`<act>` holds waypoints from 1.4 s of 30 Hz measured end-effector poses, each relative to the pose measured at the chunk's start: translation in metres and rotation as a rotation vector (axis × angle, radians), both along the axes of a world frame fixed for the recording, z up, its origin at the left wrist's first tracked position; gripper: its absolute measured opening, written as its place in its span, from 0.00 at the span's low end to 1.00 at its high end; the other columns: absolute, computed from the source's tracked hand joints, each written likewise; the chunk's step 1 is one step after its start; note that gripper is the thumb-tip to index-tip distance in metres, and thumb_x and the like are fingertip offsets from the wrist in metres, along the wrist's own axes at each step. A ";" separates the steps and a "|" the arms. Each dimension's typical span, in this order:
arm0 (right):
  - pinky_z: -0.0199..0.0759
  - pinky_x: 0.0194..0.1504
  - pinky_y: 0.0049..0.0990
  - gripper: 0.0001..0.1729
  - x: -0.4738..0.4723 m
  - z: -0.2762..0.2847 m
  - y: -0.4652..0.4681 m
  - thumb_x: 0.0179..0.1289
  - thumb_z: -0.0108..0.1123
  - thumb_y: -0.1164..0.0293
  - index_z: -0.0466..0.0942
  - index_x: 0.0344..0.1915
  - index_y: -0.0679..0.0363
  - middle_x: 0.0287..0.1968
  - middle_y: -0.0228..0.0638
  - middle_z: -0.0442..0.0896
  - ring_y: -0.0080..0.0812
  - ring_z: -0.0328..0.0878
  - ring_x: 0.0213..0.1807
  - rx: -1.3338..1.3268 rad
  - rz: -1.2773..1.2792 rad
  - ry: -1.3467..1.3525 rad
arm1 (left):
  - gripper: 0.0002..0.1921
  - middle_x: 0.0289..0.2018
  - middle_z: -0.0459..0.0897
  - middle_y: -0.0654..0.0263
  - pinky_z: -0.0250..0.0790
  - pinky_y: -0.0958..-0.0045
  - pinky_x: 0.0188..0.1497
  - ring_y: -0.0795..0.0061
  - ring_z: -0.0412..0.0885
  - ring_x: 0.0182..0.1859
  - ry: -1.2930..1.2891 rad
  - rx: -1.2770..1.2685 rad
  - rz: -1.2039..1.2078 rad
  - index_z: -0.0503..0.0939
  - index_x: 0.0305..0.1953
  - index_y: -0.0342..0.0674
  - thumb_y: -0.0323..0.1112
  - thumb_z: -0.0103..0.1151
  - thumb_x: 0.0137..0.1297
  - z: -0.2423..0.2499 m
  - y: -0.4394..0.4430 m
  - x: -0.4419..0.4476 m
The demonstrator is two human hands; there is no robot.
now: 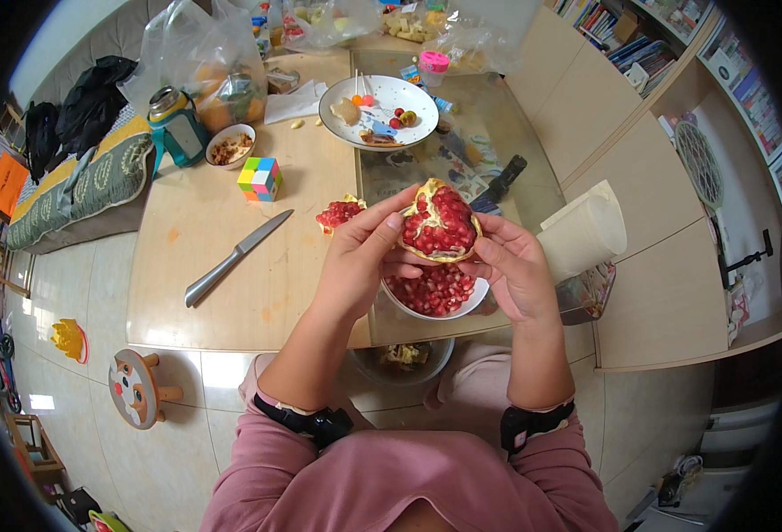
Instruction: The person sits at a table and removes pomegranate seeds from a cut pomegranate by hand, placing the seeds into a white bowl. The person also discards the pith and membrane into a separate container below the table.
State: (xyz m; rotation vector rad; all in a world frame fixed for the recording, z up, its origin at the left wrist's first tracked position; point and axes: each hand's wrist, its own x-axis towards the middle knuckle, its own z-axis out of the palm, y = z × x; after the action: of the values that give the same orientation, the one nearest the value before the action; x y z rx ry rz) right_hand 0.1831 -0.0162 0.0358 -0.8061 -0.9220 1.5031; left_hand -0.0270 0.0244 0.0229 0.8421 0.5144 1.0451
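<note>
Between them, my left hand (364, 256) and my right hand (514, 266) hold a pomegranate piece (442, 223) by its rind, its red seeds facing up. Directly below it, a white bowl (424, 314) holds many loose pomegranate seeds (434, 292); the hands partly hide its far rim. Another pomegranate piece (339, 215) lies on the table beyond my left wrist, partly hidden by the hand. A kitchen knife (239, 258) with a metal handle lies to the left, its blade pointing away from me. Below the table edge is a clear bowl (404, 364) with scraps inside.
A puzzle cube (259, 179), a small food bowl (231, 146) and a flask (177, 130) stand at the left. Farther back is a speckled plate (379, 136) with lollipops and fruit. A paper roll (584, 233) stands right of my right hand; a black flashlight (501, 183) lies beyond.
</note>
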 end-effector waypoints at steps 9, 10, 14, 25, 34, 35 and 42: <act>0.82 0.47 0.24 0.20 -0.008 -0.002 0.000 0.66 0.59 0.77 0.73 0.58 0.69 0.51 0.40 0.82 0.26 0.82 0.46 -0.018 -0.025 0.082 | 0.20 0.45 0.85 0.59 0.79 0.79 0.32 0.70 0.87 0.36 -0.080 -0.055 -0.012 0.68 0.66 0.41 0.34 0.46 0.76 -0.004 0.002 -0.001; 0.82 0.47 0.24 0.20 -0.009 -0.003 0.000 0.65 0.58 0.77 0.73 0.58 0.69 0.51 0.40 0.82 0.26 0.82 0.46 -0.020 -0.035 0.076 | 0.20 0.45 0.85 0.59 0.79 0.79 0.31 0.70 0.88 0.36 -0.076 -0.059 -0.006 0.68 0.66 0.41 0.34 0.46 0.76 -0.004 0.002 -0.001; 0.82 0.48 0.24 0.21 -0.010 -0.005 0.002 0.65 0.58 0.78 0.73 0.58 0.70 0.51 0.40 0.81 0.26 0.82 0.46 -0.030 -0.039 0.093 | 0.20 0.44 0.85 0.59 0.79 0.80 0.31 0.70 0.88 0.36 -0.065 -0.074 0.009 0.69 0.66 0.41 0.33 0.45 0.76 -0.004 0.002 0.000; 0.81 0.48 0.24 0.19 -0.018 -0.012 0.007 0.66 0.57 0.79 0.73 0.56 0.70 0.50 0.39 0.82 0.27 0.82 0.46 -0.040 -0.081 0.140 | 0.20 0.46 0.84 0.58 0.80 0.81 0.30 0.66 0.88 0.38 -0.133 -0.124 0.016 0.67 0.66 0.40 0.33 0.44 0.77 -0.005 0.004 -0.001; 0.80 0.47 0.24 0.20 -0.028 -0.012 0.013 0.65 0.54 0.79 0.73 0.57 0.65 0.49 0.35 0.81 0.25 0.82 0.45 -0.140 -0.065 0.293 | 0.23 0.51 0.82 0.55 0.78 0.82 0.28 0.66 0.88 0.39 -0.251 -0.191 -0.009 0.60 0.69 0.37 0.33 0.42 0.76 -0.005 0.006 -0.001; 0.80 0.47 0.23 0.20 -0.030 -0.013 0.013 0.65 0.54 0.79 0.73 0.57 0.64 0.49 0.35 0.81 0.24 0.81 0.45 -0.146 -0.044 0.332 | 0.24 0.52 0.82 0.56 0.77 0.83 0.27 0.68 0.87 0.39 -0.238 -0.198 -0.001 0.59 0.70 0.36 0.33 0.42 0.75 -0.005 0.006 0.000; 0.82 0.47 0.20 0.21 -0.042 -0.021 0.014 0.66 0.51 0.78 0.71 0.59 0.64 0.51 0.34 0.80 0.25 0.81 0.46 -0.198 0.099 0.635 | 0.25 0.53 0.81 0.55 0.76 0.84 0.27 0.69 0.87 0.39 -0.318 -0.207 -0.048 0.57 0.70 0.36 0.32 0.40 0.75 -0.004 0.004 -0.003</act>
State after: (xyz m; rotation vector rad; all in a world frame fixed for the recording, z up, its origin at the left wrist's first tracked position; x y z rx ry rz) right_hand 0.1412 -0.0017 0.0143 -0.3726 -0.3450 1.8042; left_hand -0.0304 0.0285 0.0192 0.4911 0.3231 1.0379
